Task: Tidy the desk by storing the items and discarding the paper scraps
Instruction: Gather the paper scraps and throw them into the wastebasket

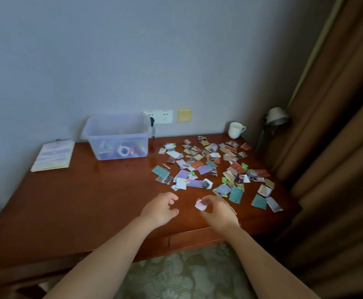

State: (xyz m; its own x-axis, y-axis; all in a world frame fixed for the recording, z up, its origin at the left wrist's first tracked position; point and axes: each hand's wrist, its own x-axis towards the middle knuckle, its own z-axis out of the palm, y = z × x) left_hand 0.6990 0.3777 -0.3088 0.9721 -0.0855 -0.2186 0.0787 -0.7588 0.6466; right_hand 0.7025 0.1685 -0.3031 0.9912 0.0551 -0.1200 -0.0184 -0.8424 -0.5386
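Observation:
Many coloured paper scraps (210, 169) lie scattered over the right half of the reddish wooden desk (85, 201). My right hand (218, 209) hovers near the desk's front edge and pinches a small pink and white paper scrap (201, 205) between its fingertips. My left hand (161, 209) is just left of it, fingers loosely curled and apart, holding nothing. A clear plastic storage bin (116, 137) with several small items inside, among them a tape roll, stands at the back of the desk.
A notebook (54, 155) lies at the back left. A white mug (236, 129) stands at the back right corner, beside a small lamp (276, 117). Brown curtains (338, 147) hang on the right. Wall sockets (161, 116) are behind the bin.

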